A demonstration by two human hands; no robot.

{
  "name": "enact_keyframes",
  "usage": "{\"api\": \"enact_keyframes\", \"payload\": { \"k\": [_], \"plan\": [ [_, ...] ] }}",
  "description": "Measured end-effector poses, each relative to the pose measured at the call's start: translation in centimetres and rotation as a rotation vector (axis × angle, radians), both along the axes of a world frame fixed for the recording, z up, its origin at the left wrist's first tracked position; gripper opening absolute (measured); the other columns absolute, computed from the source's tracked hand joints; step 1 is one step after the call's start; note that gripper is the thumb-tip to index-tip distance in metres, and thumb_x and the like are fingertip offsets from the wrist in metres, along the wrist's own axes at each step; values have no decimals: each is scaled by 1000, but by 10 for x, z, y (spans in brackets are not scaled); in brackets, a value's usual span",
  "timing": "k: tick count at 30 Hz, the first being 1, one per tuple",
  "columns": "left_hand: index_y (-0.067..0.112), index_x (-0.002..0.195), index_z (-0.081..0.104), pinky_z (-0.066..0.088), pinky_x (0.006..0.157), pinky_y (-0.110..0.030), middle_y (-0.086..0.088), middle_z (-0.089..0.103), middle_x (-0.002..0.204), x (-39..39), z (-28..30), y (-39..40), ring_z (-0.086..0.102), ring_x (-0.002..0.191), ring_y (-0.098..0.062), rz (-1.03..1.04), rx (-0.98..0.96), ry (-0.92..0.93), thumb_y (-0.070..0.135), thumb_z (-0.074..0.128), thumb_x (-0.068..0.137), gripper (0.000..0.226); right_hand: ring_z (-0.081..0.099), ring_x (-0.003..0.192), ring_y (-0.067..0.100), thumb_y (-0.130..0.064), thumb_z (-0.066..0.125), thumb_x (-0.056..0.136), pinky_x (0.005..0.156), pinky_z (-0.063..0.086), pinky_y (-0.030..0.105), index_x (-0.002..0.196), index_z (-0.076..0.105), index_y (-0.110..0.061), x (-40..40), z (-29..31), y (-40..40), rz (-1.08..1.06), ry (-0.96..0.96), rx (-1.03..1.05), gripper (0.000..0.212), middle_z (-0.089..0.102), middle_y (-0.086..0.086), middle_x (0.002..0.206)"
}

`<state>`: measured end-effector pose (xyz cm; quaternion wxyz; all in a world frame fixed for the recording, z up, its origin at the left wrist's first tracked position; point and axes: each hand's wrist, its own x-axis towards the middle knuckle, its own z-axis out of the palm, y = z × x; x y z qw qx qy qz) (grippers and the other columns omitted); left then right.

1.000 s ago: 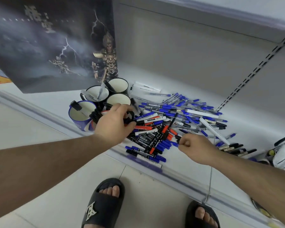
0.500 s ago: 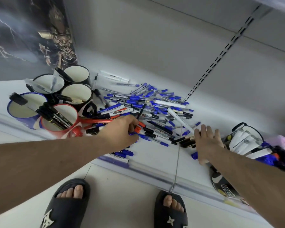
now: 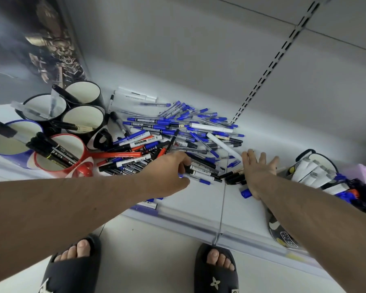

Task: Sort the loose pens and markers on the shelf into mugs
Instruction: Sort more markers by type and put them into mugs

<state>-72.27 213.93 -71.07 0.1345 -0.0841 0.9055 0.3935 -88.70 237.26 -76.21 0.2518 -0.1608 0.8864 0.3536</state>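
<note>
On white shelf [image 3: 199, 199], left hand [image 3: 169, 174] pinches pens [image 3: 201, 171]; right hand [image 3: 258, 172] splayed flat.

Blue, black, red pens and markers [image 3: 173, 132] heaped on shelf [image 3: 199, 199], five mugs [image 3: 82, 121] leftward

Left hand [image 3: 169, 172] grips markers [image 3: 201, 169]; right hand [image 3: 257, 170] flat.

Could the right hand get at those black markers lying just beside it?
Probably yes. The right hand is spread open, holding nothing, and the black markers lie loose on the shelf at its thumb side, with nothing stacked over them. The left hand works further left, out of the way.
</note>
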Motion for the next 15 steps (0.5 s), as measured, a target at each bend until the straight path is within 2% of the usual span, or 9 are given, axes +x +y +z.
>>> {"api": "enact_keyframes", "payload": {
  "k": [3, 6, 9, 11, 15],
  "plan": [
    [28, 122, 52, 37, 55, -9, 15, 55, 96, 3, -2, -1, 53, 74, 0, -8, -1, -22, 25, 64, 88, 37, 34, 135, 36, -9, 84, 64, 100, 40, 63, 155, -13, -17, -5, -5, 4, -51, -41, -99, 133, -15, 2, 163],
    [27, 122, 53, 36, 55, -11, 15, 54, 94, 4, -5, 0, 52, 72, 0, -25, 0, -53, 24, 64, 87, 36, 46, 116, 33, -11, 84, 59, 85, 54, 51, 152, 6, -21, -11, -9, 7, -50, -77, -255, 122, 10, 4, 155],
    [29, 121, 53, 38, 54, -13, 15, 55, 95, 4, -7, 1, 54, 70, -2, -27, 26, -84, 23, 63, 87, 36, 48, 107, 32, -22, 83, 64, 79, 51, 37, 145, 22, -20, -15, -12, 6, -27, -80, -365, 101, 30, 10, 137],
    [28, 120, 53, 36, 49, -9, 15, 56, 94, 3, -6, 3, 54, 65, -1, -27, 46, -88, 22, 63, 88, 35, 49, 105, 32, -31, 82, 67, 77, 48, 34, 139, 32, -20, -13, -16, 3, -50, -35, -439, 88, 35, 10, 130],
    [27, 119, 54, 35, 47, -6, 14, 57, 92, 1, -3, 5, 53, 64, 1, -36, 55, -79, 20, 62, 88, 33, 51, 107, 30, -38, 82, 67, 86, 48, 35, 140, 34, -20, -11, -20, -1, -32, -59, -443, 89, 41, 8, 126]
  ]
}}
